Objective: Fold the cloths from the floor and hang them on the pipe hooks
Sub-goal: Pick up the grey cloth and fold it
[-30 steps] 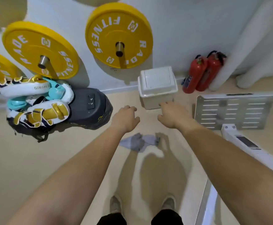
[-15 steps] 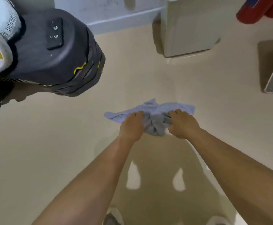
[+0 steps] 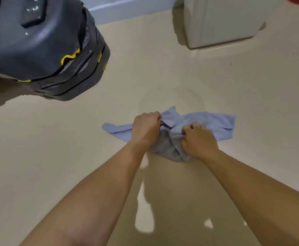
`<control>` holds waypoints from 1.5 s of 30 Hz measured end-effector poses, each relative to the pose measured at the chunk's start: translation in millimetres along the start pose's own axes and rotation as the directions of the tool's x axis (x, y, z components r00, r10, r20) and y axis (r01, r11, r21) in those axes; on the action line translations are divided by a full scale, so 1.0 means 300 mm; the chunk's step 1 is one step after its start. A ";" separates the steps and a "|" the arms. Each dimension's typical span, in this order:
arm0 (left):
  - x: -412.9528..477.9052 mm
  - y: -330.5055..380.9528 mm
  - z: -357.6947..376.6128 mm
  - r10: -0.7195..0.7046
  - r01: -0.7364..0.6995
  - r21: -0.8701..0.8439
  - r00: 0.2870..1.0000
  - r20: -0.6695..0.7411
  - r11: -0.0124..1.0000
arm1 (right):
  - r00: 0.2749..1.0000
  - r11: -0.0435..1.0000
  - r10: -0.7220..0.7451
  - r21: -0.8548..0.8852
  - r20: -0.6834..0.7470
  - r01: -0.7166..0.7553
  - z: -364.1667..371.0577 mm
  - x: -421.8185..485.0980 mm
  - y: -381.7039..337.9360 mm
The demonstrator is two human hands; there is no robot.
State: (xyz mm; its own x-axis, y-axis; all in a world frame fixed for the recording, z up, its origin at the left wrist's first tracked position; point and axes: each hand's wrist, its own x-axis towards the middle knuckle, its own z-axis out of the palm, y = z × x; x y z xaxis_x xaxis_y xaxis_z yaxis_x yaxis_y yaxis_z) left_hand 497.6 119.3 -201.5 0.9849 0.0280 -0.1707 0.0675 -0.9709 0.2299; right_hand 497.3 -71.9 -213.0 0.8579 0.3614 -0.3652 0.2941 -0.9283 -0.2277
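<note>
- Two bare forearms reached forward from the bottom of the view, over a glossy beige floor (image 3: pixel 163 77) that carried pale reflections between them.
- The left hand (image 3: pixel 146 128) had its fingers curled and gripped a raised fold of the light blue cloth (image 3: pixel 213 121) at its far, middle edge.
- The right hand (image 3: pixel 197 141), just beside the left, had its fingers curled into the bunched fabric and pinched it.
- The cloth lay crumpled on the floor under and between both hands. One thin end trailed left past the left hand, and a broader part spread out flat to the right.
- The bunched part (image 3: pixel 164 148) nearest the person looked greyer. Whether it was a second cloth could not be told.
- Farther off to the left hung a dark grey moulded case (image 3: pixel 44 47) with yellow trim, well apart from the cloth.
- A white bin (image 3: pixel 221 20) stood on the floor at the far right, near the pale baseboard (image 3: pixel 127 8).
</note>
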 end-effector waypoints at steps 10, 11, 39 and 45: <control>-0.380 0.325 -1.030 0.099 -0.061 -0.356 0.991 0.090 0.933 | 0.981 0.981 -0.167 0.080 -0.101 0.176 -1.057 -0.545 -0.295; -0.428 0.374 -1.189 0.097 -0.048 -0.408 0.990 0.102 0.912 | 0.985 0.973 -0.163 0.156 -0.049 0.169 -1.210 -0.617 -0.327; -1.020 0.981 -3.187 0.042 -0.241 -0.683 0.955 -0.294 0.690 | 0.935 0.707 -0.008 0.659 -0.354 0.255 -2.961 -1.646 -0.773; -0.938 0.933 -3.337 -0.039 -0.245 -0.591 0.904 -0.426 0.769 | 0.947 0.701 -0.038 0.666 -0.320 0.253 -2.927 -1.651 -0.682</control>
State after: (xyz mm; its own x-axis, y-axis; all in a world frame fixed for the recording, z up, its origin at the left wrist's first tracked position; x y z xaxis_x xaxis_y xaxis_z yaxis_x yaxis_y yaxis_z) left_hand 398.9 77.7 870.1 0.9556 0.1642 0.2445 -0.0955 -0.6127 0.7845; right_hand 382.1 -138.2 807.0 0.9359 0.3490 -0.0486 0.1425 -0.5010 -0.8537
